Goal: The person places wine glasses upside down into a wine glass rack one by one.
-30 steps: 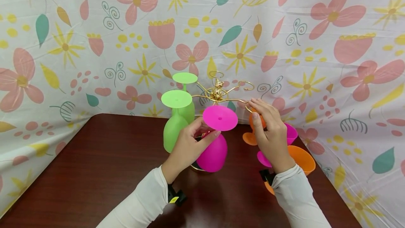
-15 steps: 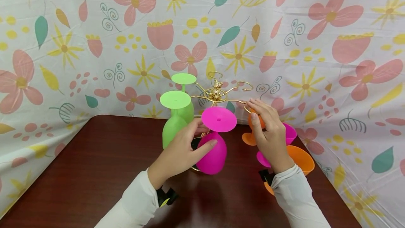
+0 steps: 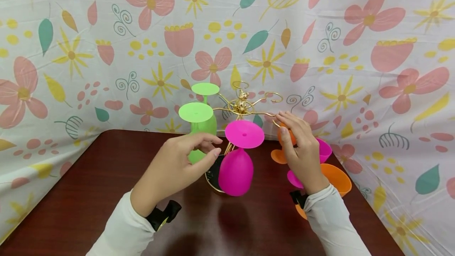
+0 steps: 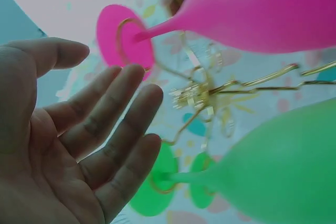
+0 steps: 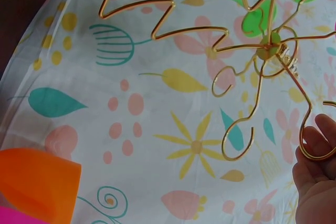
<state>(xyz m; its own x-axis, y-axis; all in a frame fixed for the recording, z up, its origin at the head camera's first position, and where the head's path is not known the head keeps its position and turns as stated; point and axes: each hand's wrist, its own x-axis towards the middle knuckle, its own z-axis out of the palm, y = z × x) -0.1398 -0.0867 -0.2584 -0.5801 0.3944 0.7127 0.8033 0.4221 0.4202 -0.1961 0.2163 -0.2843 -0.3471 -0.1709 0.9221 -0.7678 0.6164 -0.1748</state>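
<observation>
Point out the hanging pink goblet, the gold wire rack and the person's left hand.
pink goblet (image 3: 235, 173), head view, on its bowl.
gold wire rack (image 3: 243, 103), head view, on its centre hub.
left hand (image 3: 170, 167), head view, on its back.

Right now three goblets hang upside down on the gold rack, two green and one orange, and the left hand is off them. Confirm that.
One detail is wrong: the third hanging goblet is pink, not orange, as the head view shows. Two green goblets hang beside it on the gold rack, and the left hand is open, touching none of them.

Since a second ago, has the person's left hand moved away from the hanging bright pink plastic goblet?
Yes. The left hand has drawn back leftward and toward the person, off the bright pink plastic goblet, which hangs on the gold wire rack.
</observation>
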